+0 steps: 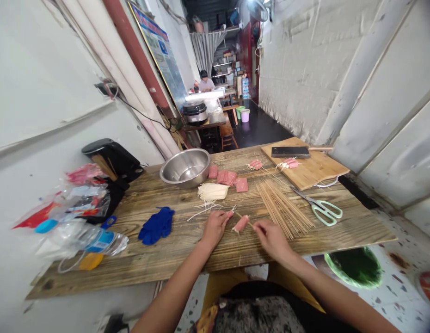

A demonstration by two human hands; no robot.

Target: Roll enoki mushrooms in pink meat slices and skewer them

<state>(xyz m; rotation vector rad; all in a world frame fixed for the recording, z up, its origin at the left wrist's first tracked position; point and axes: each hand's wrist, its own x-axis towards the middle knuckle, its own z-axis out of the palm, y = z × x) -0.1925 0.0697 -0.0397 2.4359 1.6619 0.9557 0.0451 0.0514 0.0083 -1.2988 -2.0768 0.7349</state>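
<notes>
My right hand (272, 237) pinches a thin bamboo skewer, with a pink meat roll (241, 224) threaded on it. Close by, my left hand (214, 227) is closed on a second, smaller-looking meat roll (229, 214); white enoki tips stick out of it, and the fingers partly hide it. The skewer's tip points toward this roll; whether it enters is too small to tell. Beyond my left hand lies a bunch of enoki mushrooms (212, 191) with loose strands in front. Flat pink meat slices (226, 177) rest behind. Beside my right hand spread many bamboo skewers (282, 208).
A steel bowl (166, 175) stands at the back left. Scissors (322, 210) and a cutting board (317, 171) bearing a cleaver (290, 152) are on the right. Finished-looking skewered rolls (255, 165) lie near the board. Blue gloves (156, 225) and a plastic bottle (104, 241) occupy the left.
</notes>
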